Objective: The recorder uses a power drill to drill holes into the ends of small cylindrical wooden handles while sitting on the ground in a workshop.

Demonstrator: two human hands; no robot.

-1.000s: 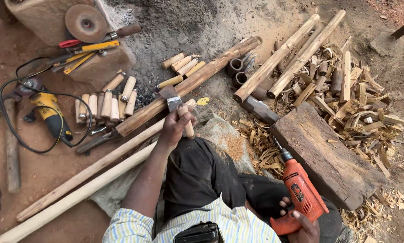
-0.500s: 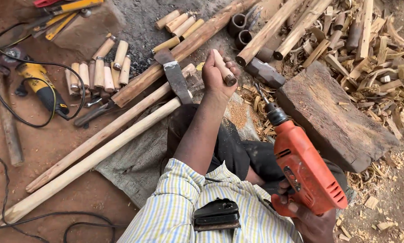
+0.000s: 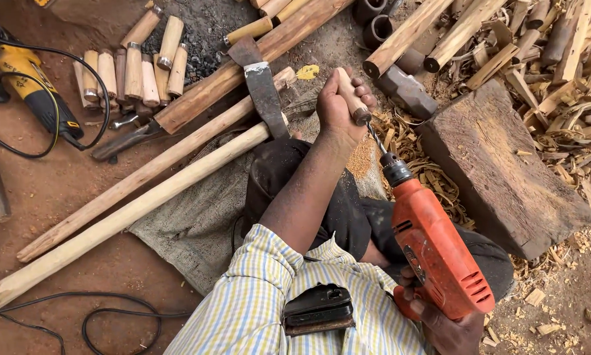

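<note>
My left hand point(image 3: 340, 105) grips a short wooden handle point(image 3: 351, 96) with a metal ring at its near end, held above my lap. My right hand point(image 3: 450, 325) holds an orange electric drill point(image 3: 437, 253) by its grip. The drill's bit point(image 3: 376, 139) points up into the ringed end of the handle. A small heap of sawdust point(image 3: 361, 158) lies on the cloth below the bit. A flat metal blade point(image 3: 264, 82) rests across two long wooden poles point(image 3: 144, 187) just left of my left hand.
Several short ringed wooden handles point(image 3: 134, 69) lie at the top left beside a yellow power tool point(image 3: 35, 85) with a black cord. A thick wooden block point(image 3: 502, 167) sits on the right among wood shavings point(image 3: 571, 125). A hammer head point(image 3: 407, 89) and rough poles point(image 3: 440, 33) lie beyond.
My left hand picked up a short handle from the ground and brought it toward me. My right hand lifted the drill until its bit met the handle's end.
</note>
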